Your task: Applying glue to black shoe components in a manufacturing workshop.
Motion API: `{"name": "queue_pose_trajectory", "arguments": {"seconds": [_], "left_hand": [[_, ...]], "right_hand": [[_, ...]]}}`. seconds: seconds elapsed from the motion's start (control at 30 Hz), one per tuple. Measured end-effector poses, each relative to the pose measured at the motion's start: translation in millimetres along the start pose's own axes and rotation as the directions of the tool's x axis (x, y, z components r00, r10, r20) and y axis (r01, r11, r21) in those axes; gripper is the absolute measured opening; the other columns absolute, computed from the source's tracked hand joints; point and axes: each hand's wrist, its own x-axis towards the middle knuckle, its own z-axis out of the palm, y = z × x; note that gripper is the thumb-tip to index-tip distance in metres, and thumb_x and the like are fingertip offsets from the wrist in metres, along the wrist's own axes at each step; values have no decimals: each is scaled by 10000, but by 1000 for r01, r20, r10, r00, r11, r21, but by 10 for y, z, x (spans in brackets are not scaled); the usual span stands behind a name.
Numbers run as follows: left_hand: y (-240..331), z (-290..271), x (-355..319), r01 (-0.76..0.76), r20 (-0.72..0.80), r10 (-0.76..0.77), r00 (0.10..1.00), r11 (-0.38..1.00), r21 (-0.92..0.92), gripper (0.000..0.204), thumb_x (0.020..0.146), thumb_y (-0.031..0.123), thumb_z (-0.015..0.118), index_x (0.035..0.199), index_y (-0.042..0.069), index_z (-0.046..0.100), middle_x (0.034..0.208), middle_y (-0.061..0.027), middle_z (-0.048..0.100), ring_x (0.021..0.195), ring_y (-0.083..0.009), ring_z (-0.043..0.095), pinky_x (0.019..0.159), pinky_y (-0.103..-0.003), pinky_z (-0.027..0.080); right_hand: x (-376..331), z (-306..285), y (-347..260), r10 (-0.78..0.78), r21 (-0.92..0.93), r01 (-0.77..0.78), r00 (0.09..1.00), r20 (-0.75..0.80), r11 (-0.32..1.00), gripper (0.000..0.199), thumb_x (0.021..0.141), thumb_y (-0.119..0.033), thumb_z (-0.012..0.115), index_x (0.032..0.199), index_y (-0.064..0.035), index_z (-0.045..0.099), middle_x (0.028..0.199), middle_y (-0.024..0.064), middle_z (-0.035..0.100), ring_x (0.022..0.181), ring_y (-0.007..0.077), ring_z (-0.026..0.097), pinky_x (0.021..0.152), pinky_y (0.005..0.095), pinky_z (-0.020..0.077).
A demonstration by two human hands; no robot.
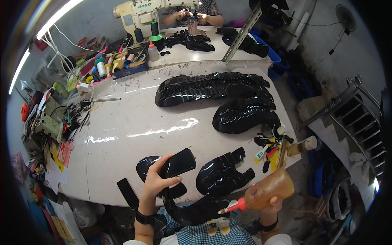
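My left hand (156, 179) grips a glossy black curved shoe-upper piece (181, 163), fingers behind and thumb in front, near the table's front edge. The piece bends down toward my checked apron. In my right hand (272, 205) is a squeeze bottle (271, 188) of amber liquid with a red collar, tipped over to the left. Its pale nozzle (223, 211) is at the lower end of the black piece; whether it touches cannot be made out. Beside my left hand lie a flat black strip (128, 193) and a partly hidden black piece (145, 168). A pile of black pieces (222, 173) lies between my hands.
Long overlapping rows of black uppers (208, 90) and a shorter row (243, 116) cover the white table's (110, 159) far right. Right of them stand a jar (302, 146) and small tools. Thread spools fill a tray (130, 71). Across, a person works at a sewing machine (141, 16).
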Motion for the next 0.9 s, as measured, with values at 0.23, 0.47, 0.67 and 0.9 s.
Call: {"name": "queue_pose_trajectory", "arguments": {"seconds": [0.23, 0.47, 0.67, 0.9], "left_hand": [[-129, 8, 74, 51, -1, -51, 999, 999, -1, 628, 549, 39, 735, 1121, -31, 487, 1004, -74, 551, 924, -126, 525, 823, -232, 404], [-756, 227, 312, -1, 61, -14, 998, 974, 228, 604, 587, 121, 744, 1125, -4, 498, 1040, -105, 563, 948, -173, 536, 856, -267, 400], [-1531, 568, 478, 40, 175, -112, 978, 927, 373, 577, 612, 222, 732, 1125, 73, 516, 996, -105, 590, 919, -187, 563, 825, -291, 429], [-2011, 738, 575, -28, 195, -69, 978, 889, 457, 639, 613, 289, 736, 1155, 56, 490, 997, -157, 572, 915, -253, 556, 805, -309, 431]], "right_hand": [[23, -128, 95, -181, -273, 126, 966, -187, 954, 749, 614, -297, 745, 1178, -24, 336, 1032, 140, 497, 925, 236, 544, 762, 381, 488], [220, -647, -273, -298, -83, 347, 632, -715, 934, 503, 783, -369, 578, 1143, -51, 431, 1088, 97, 510, 933, 215, 541, 738, 377, 491], [26, -944, -425, -275, 139, 456, 723, -634, 879, 448, 818, -401, 525, 1111, -70, 457, 1004, 107, 552, 873, 241, 561, 675, 337, 515], [-31, -804, -341, -198, 95, 367, 683, -703, 925, 474, 830, -394, 495, 1154, -55, 424, 1006, 93, 544, 894, 227, 541, 757, 381, 466]]}}
